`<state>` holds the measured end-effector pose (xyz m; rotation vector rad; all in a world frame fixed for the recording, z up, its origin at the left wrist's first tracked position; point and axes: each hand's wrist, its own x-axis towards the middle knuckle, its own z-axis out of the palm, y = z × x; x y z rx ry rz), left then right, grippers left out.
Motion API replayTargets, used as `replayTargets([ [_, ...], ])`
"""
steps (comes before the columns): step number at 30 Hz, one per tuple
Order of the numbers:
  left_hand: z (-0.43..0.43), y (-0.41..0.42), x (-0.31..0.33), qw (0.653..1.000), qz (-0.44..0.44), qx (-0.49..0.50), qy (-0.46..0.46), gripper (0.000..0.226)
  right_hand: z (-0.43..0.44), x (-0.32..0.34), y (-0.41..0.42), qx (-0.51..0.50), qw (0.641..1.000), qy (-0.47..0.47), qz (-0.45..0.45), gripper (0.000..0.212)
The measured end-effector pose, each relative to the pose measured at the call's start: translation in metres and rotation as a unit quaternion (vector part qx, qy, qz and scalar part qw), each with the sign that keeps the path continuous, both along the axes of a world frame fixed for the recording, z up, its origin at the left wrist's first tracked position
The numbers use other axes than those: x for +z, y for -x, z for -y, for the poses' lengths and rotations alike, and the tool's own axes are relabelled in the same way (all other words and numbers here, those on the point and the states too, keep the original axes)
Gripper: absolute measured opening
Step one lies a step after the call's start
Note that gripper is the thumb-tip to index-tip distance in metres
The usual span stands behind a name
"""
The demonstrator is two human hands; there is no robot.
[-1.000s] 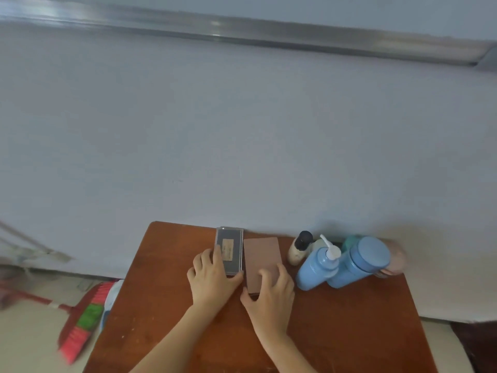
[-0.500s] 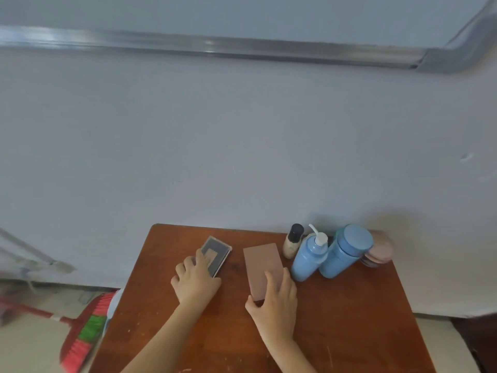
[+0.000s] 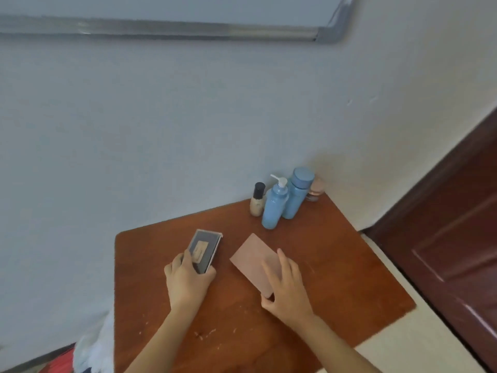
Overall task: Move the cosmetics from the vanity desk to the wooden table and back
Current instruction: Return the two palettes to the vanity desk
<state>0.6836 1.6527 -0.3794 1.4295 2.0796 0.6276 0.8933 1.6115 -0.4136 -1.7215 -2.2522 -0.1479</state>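
Left hand (image 3: 188,281): fingers gripping dark compact (image 3: 205,249). Right hand (image 3: 287,289): fingers pinching pink case (image 3: 252,258). Both low over table (image 3: 349,265); bottles (image 3: 274,208) at rear.

Pale blue-grey wall (image 3: 161,130) behind; metal-framed board (image 3: 188,29) far up; dark wooden door (image 3: 457,251) right; cream floor (image 3: 403,351) near.

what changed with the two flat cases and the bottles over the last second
Both hands closed on their cases: the left hand grips the dark palette, the right hand pinches the pink case. The two cases, side by side before, are now drawn apart and angled. The foundation bottle, blue pump bottle and blue capped bottle stayed by the wall.
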Motion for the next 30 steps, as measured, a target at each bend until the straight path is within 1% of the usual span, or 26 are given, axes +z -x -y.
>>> replayTargets([
  [4, 0.025, 0.008, 0.004, 0.993, 0.006, -0.112, -0.029, 0.07, 0.058, 0.002, -0.001, -0.079, 0.996, -0.044, 0.005, 0.088],
  [8, 0.062, -0.011, 0.006, 0.969, 0.033, -0.242, -0.046, 0.069, 0.12, 0.013, -0.01, -0.174, 0.982, -0.077, 0.012, 0.086],
  [11, 0.087, -0.045, 0.011, 0.938, 0.039, -0.34, -0.05, 0.069, 0.173, 0.023, -0.03, -0.247, 0.966, -0.08, 0.013, 0.086],
  [15, 0.138, -0.109, 0.024, 0.88, 0.054, -0.467, -0.068, 0.069, 0.27, 0.041, -0.059, -0.362, 0.927, -0.093, 0.038, 0.088],
  [17, 0.175, -0.146, 0.032, 0.846, 0.061, -0.523, -0.082, 0.072, 0.331, 0.047, -0.071, -0.423, 0.898, -0.116, 0.024, 0.089],
  [19, 0.222, -0.188, 0.037, 0.801, 0.068, -0.584, -0.111, 0.081, 0.397, 0.054, -0.081, -0.487, 0.861, -0.142, 0.018, 0.094],
  [22, 0.309, -0.251, 0.044, 0.737, 0.086, -0.657, -0.134, 0.069, 0.499, 0.067, -0.09, -0.566, 0.803, -0.187, -0.004, 0.106],
  [23, 0.343, -0.269, 0.048, 0.719, 0.096, -0.674, -0.139, 0.07, 0.534, 0.071, -0.092, -0.594, 0.778, -0.203, -0.019, 0.108],
  [25, 0.416, -0.301, 0.054, 0.683, 0.118, -0.708, -0.139, 0.073, 0.603, 0.08, -0.094, -0.638, 0.732, -0.237, -0.038, 0.106],
  [27, 0.485, -0.324, 0.056, 0.65, 0.14, -0.737, -0.125, 0.072, 0.668, 0.087, -0.095, -0.668, 0.699, -0.253, -0.035, 0.103],
  [30, 0.568, -0.353, 0.059, 0.608, 0.159, -0.77, -0.107, 0.064, 0.749, 0.094, -0.093, -0.716, 0.644, -0.267, -0.031, 0.091],
])
